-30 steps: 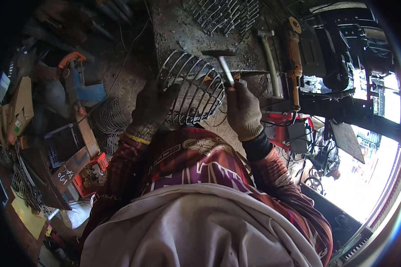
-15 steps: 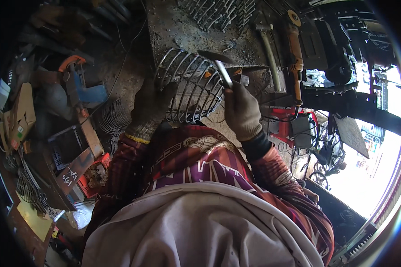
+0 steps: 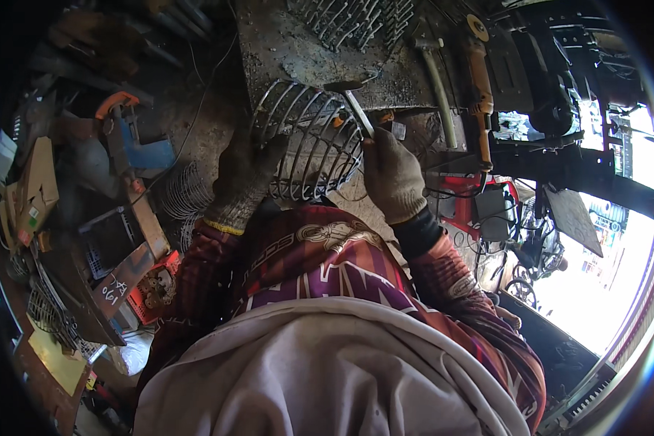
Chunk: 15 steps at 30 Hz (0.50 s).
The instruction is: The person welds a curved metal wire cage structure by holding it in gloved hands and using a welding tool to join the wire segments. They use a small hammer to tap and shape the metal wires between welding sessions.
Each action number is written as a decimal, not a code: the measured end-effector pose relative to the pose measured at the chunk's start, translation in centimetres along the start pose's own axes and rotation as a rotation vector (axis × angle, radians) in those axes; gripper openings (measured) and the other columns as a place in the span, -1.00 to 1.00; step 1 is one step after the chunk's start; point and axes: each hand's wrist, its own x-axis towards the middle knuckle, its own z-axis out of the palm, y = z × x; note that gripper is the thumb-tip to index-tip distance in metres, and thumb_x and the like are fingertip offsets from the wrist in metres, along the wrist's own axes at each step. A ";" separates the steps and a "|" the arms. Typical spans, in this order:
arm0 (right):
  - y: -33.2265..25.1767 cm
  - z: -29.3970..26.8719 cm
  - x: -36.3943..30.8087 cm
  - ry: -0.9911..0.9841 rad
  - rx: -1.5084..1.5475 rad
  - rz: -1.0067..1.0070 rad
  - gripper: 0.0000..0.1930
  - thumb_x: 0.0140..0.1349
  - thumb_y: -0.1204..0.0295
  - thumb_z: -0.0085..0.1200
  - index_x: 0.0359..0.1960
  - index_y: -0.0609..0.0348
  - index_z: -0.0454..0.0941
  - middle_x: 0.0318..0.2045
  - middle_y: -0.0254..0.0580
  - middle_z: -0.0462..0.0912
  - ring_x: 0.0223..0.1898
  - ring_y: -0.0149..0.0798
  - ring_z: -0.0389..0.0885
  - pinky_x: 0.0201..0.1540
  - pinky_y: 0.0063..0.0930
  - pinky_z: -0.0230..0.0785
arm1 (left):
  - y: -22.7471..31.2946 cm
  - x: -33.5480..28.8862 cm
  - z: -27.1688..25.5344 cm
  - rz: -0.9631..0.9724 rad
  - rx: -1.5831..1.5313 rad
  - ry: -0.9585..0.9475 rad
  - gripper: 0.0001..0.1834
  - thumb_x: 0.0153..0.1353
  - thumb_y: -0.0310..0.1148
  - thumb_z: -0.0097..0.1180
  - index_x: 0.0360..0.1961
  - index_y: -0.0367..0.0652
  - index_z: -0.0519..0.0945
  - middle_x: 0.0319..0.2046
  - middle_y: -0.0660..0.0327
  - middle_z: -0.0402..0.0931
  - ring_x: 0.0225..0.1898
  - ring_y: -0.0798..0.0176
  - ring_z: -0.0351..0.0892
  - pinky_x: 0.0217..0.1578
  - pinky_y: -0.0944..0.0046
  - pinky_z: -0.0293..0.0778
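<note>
A curved basket-like frame of bent metal rods [image 3: 303, 149] rests against the near edge of a dirty metal worktable [image 3: 272, 51]. My gloved left hand [image 3: 241, 178] is closed around the left side of the frame; its fingertips are partly hidden in shadow. In my gloved right hand [image 3: 394, 178] is a hammer [image 3: 357, 112], gripped by its pale metal handle. The hammer's narrow dark head is at the frame's far right rim, close to the table edge. Whether the head touches the rods I cannot tell.
Upright metal rods [image 3: 341, 22] stand at the back of the table. Right of them lie another hammer [image 3: 439, 87] and an orange angle grinder [image 3: 479, 80]. Coiled wire [image 3: 185, 192] sits left of my left hand, near a blue and orange tool [image 3: 142, 149] and a red crate [image 3: 149, 298].
The hammer's head has come down toward the frame's far right rim and looks smaller. My right hand has shifted slightly left. My left hand and the frame have stayed in place.
</note>
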 end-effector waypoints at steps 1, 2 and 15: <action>-0.2 -0.1 -0.2 -0.001 0.004 -0.001 -0.81 0.39 0.29 0.02 -0.12 0.12 0.47 -0.42 0.04 0.61 -0.33 0.19 0.63 -0.33 0.01 0.45 | -0.5 -0.1 0.0 0.108 0.101 0.017 -0.33 0.29 -0.08 0.25 0.32 -0.15 0.35 0.02 0.04 0.62 0.02 0.12 0.63 0.00 0.16 0.50; -0.5 -0.4 -0.5 0.039 0.049 -0.016 -0.81 0.39 0.29 0.02 -0.13 0.12 0.47 -0.42 0.04 0.61 -0.34 0.19 0.63 -0.33 0.02 0.44 | -0.8 0.0 0.0 0.162 0.151 0.024 -0.33 0.29 -0.08 0.25 0.32 -0.15 0.35 0.02 0.03 0.62 0.02 0.12 0.63 0.00 0.16 0.50; -0.6 -0.4 -0.5 -0.006 0.059 0.068 -0.77 0.38 0.26 0.03 -0.09 0.13 0.48 -0.40 0.06 0.64 -0.33 0.18 0.65 -0.31 0.02 0.46 | -0.6 -0.2 -0.2 0.054 0.014 0.015 -0.36 0.29 -0.13 0.24 0.33 -0.12 0.36 -0.01 0.02 0.63 -0.02 0.11 0.65 -0.05 0.12 0.51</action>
